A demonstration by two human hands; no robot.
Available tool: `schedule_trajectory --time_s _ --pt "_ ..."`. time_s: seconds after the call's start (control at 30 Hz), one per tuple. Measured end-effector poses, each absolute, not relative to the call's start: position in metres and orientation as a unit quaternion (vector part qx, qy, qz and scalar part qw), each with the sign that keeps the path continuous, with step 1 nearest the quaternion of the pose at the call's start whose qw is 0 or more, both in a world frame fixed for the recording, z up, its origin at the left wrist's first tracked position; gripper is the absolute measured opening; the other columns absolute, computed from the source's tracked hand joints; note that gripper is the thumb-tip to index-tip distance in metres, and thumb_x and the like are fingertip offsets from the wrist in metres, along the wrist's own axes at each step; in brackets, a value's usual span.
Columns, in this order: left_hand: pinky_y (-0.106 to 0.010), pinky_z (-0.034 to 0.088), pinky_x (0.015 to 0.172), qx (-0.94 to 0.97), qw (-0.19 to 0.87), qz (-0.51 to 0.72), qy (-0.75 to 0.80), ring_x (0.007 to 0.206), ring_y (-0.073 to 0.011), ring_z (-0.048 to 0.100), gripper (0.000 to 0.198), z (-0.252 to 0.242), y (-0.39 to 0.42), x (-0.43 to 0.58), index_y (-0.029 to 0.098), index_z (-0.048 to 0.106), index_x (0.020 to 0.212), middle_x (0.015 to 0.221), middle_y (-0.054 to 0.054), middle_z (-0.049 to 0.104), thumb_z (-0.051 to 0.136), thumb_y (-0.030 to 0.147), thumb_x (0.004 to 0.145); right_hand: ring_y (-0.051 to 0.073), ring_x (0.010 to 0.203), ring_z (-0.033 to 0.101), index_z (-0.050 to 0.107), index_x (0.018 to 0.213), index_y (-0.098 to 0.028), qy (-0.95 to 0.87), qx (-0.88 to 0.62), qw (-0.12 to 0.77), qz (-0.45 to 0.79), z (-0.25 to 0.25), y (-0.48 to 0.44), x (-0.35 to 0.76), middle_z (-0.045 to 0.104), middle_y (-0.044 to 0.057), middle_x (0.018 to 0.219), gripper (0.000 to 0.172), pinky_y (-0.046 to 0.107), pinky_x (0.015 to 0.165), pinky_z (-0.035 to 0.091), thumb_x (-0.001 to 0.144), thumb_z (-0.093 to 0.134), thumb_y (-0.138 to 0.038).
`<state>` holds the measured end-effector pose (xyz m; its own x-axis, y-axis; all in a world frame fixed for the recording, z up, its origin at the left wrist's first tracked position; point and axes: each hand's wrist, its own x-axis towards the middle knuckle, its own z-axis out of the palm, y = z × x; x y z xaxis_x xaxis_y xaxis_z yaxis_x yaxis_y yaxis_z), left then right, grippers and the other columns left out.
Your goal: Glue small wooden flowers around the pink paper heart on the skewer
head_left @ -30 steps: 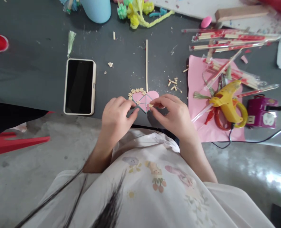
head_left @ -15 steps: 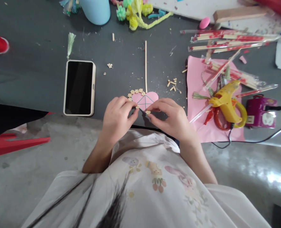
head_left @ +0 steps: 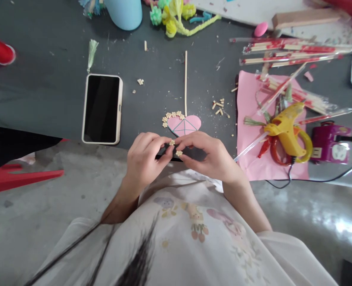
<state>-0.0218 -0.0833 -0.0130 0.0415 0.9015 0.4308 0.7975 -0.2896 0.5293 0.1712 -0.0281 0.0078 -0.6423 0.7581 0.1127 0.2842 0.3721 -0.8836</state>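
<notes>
Pink, the heart (head_left: 178,124) lies near the tabletop's (head_left: 161,59) near edge, a row of flowers (head_left: 172,114) bordering only its upper left. Both hands have pulled back from it toward that edge, bringing two separate flowers closer together. The left hand (head_left: 147,157) pinches one flower (head_left: 172,142) at its closed fingertips; the right hand (head_left: 213,155) has thumb and forefinger parted, another flower (head_left: 179,153) at its thumb tip, its grip unclear. Neither seems fixed to the heart yet.
</notes>
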Motion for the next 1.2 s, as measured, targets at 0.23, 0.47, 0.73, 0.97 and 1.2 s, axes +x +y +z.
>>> schedule_trajectory --time_s 0.23,0.47,0.73,0.97,1.2 --pt "-0.028 0.05 0.074 0.746 0.055 0.355 0.561 0.077 -0.015 0.062 0.012 -0.009 -0.085 -0.023 0.02 0.066 0.097 0.083 -0.002 0.069 0.07 0.018 0.086 0.015 0.092 0.069 0.07 0.099 -0.021 -0.769 -0.333 0.248 0.487 0.01 -0.028 0.171 0.076 0.003 0.099 0.013 0.031 0.085 0.055 0.087 0.066 -0.019" --pt "-0.028 0.051 0.073 0.742 0.053 0.35 0.569 0.076 -0.0151 0.062 0.01 -0.01 -0.084 -0.023 0.02 0.066 0.095 0.082 -0.002 0.068 0.068 0.018 0.085 0.014 0.087 0.067 0.07 0.098 -0.021 -0.772 -0.352 0.234 0.474 0.009 -0.029 0.172 0.075 0.002 0.094 0.012 0.03 0.08 0.054 0.086 0.066 -0.02" --pt "-0.029 0.052 0.075 0.725 0.04 0.359 0.587 0.077 -0.0164 0.062 0.012 -0.015 -0.081 -0.029 0.02 0.068 0.094 0.083 -0.003 0.068 0.069 0.016 0.083 0.014 0.083 0.066 0.069 0.095 -0.021 -0.787 -0.37 0.238 0.433 0.013 -0.025 0.175 0.073 0.001 0.09 0.009 0.029 0.077 0.053 0.086 0.066 -0.02" --pt "-0.031 0.051 0.077 0.723 0.044 0.351 0.594 0.081 -0.0177 0.061 0.01 -0.018 -0.079 -0.032 0.02 0.067 0.094 0.085 -0.004 0.068 0.068 0.018 0.084 0.018 0.091 0.067 0.067 0.098 -0.02 -0.823 -0.399 0.251 0.317 0.008 -0.02 0.172 0.073 0.005 0.096 0.011 0.034 0.084 0.054 0.089 0.061 -0.017" --pt "-0.03 0.051 0.079 0.72 0.058 0.338 0.604 0.083 -0.0177 0.061 0.01 -0.018 -0.077 -0.033 0.021 0.067 0.095 0.086 -0.003 0.069 0.066 0.018 0.086 0.02 0.093 0.068 0.065 0.101 -0.018 -0.827 -0.409 0.231 0.308 0.002 -0.021 0.17 0.074 0.007 0.1 0.012 0.035 0.085 0.054 0.091 0.059 -0.018"
